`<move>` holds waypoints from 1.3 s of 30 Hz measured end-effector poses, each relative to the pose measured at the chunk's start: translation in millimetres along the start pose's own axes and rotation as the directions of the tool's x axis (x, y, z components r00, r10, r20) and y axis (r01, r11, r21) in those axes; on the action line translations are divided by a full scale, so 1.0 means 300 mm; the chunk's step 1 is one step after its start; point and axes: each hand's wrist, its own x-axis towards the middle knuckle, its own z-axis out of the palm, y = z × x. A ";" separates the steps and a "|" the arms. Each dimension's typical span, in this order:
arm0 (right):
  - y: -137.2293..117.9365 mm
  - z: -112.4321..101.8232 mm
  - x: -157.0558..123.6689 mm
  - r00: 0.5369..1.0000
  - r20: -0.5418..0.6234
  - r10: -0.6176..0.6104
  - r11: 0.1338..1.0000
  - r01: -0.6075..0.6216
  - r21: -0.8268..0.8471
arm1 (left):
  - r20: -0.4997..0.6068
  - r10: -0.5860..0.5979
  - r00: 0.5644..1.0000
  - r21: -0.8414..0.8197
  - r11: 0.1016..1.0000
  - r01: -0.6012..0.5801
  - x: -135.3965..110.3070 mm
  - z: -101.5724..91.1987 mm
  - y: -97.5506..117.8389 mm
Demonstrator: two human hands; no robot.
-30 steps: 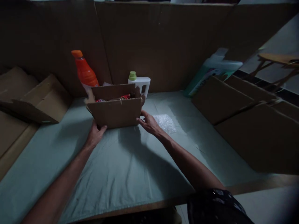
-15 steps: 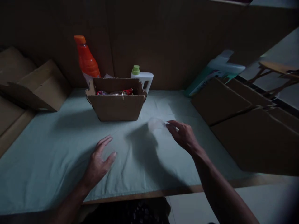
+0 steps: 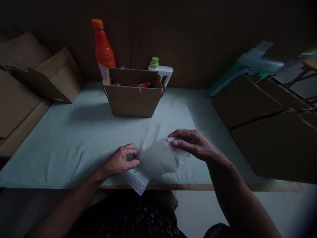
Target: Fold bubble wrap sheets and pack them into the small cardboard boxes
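Note:
Both hands hold a sheet of bubble wrap [image 3: 156, 163] just above the near edge of the table. My left hand [image 3: 121, 161] pinches its left side and my right hand [image 3: 192, 143] pinches its upper right corner. The sheet sags between them, and one corner hangs past the table edge. Farther back on the pale green cloth [image 3: 81, 138] stands an open cardboard box [image 3: 133, 94] with red packets inside.
An orange bottle [image 3: 102, 49] and a white jug with a green cap [image 3: 160, 69] stand behind the box. Folded cardboard [image 3: 49, 76] lies at the left, flat cardboard sheets [image 3: 262, 125] at the right. A cardboard wall closes the back.
Both hands let go of the cardboard box and drew back toward me. My right hand picked the bubble wrap up off the cloth, and my left hand then took hold of it too.

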 end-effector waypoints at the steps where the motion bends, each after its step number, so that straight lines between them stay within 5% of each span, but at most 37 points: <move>1: 0.021 -0.002 0.030 1.000 -0.019 0.010 1.000 -0.010 0.005 | 0.006 -0.064 0.998 -0.105 0.992 0.064 -0.032 -0.003 -0.013; 3: 0.070 0.009 0.099 0.982 -0.187 -0.010 1.000 0.007 -0.014 | -0.006 -0.255 0.967 -0.364 0.901 0.235 -0.098 0.000 -0.036; 5: 0.121 0.043 0.156 0.893 -0.444 -0.072 0.997 0.045 -0.070 | -0.009 -0.450 0.893 -0.561 0.741 0.368 -0.156 0.014 -0.057; 7: 0.166 0.098 0.180 0.801 -0.580 -0.150 0.985 0.069 -0.160 | -0.055 -0.549 0.834 -0.629 0.668 0.399 -0.204 0.033 -0.077; 9: 0.205 0.164 0.173 0.820 -0.518 -0.243 0.954 0.107 -0.279 | -0.120 -0.552 0.825 -0.626 0.687 0.369 -0.246 0.050 -0.094; 11: 0.236 0.229 0.154 0.900 -0.286 -0.329 0.891 0.196 -0.410 | -0.159 -0.506 0.848 -0.613 0.724 0.317 -0.281 0.064 -0.105; 13: 0.256 0.281 0.142 0.941 -0.018 -0.339 0.809 0.281 -0.516 | -0.111 -0.484 0.868 -0.589 0.736 0.335 -0.307 0.072 -0.108; 15: 0.257 0.310 0.131 0.947 0.109 -0.303 0.745 0.307 -0.592 | -0.006 -0.507 0.862 -0.570 0.710 0.413 -0.324 0.076 -0.104; 18: 0.219 0.321 0.074 0.939 0.091 -0.332 0.724 0.316 -0.613 | 0.093 -0.567 0.818 -0.647 0.590 0.483 -0.332 0.079 -0.089; 23: 0.157 0.399 -0.105 0.908 0.259 -0.328 0.809 0.412 -0.419 | 0.151 -0.575 0.804 -0.819 0.383 0.428 -0.301 0.075 -0.068; 26: 0.199 0.502 -0.134 0.944 0.034 -0.328 0.862 0.314 -0.398 | 0.139 -0.555 0.820 -0.812 0.410 0.415 -0.284 0.068 -0.069; 29: 0.265 0.576 -0.088 0.910 -0.293 -0.293 0.858 0.114 -0.501 | -0.090 -0.532 0.842 -0.664 0.662 0.348 -0.297 0.068 -0.076; 32: 0.307 0.598 -0.035 0.863 -0.401 -0.307 0.772 -0.020 -0.635 | -0.478 -0.244 0.844 -0.124 0.970 0.211 -0.320 0.082 -0.085; 33: 0.313 0.596 -0.026 0.854 -0.412 -0.319 0.749 -0.039 -0.661 | -0.512 -0.077 0.855 0.109 0.982 0.153 -0.322 0.089 -0.089; 35: 0.314 0.586 -0.025 0.826 -0.436 -0.358 0.719 -0.053 -0.693 | -0.400 0.199 0.895 0.478 0.878 0.018 -0.314 0.105 -0.100; 39: 0.285 0.556 -0.072 0.789 -0.426 -0.442 0.705 0.012 -0.710 | -0.173 0.305 0.936 0.712 0.696 -0.095 -0.260 0.119 -0.136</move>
